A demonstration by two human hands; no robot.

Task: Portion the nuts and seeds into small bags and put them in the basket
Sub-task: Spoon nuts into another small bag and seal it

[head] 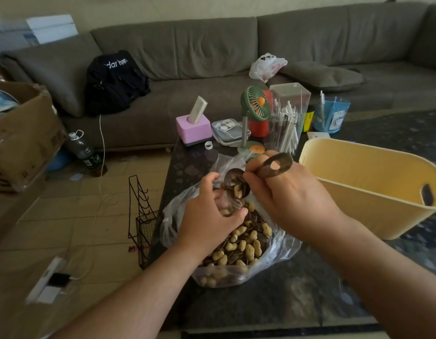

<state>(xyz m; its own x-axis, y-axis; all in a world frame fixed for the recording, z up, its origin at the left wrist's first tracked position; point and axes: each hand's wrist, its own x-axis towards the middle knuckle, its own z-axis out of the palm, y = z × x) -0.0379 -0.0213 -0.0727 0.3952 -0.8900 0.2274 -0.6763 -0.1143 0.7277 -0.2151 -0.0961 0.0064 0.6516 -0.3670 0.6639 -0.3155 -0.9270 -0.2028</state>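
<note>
Head view: a spoon (pixel 236 185) of nuts was gripped by the right hand (pixel 293 199); a small bag (pixel 225 206) was pinched open by the left hand (pixel 207 216).

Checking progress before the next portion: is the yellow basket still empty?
Cannot tell fully. The visible inside wall of the yellow plastic basket is bare, but its near rim hides the bottom.

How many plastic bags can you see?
3: the big bag of peanuts and seeds on the table, a small bag held in the left hand, and a white bag on the sofa. Others may be hidden.
</note>
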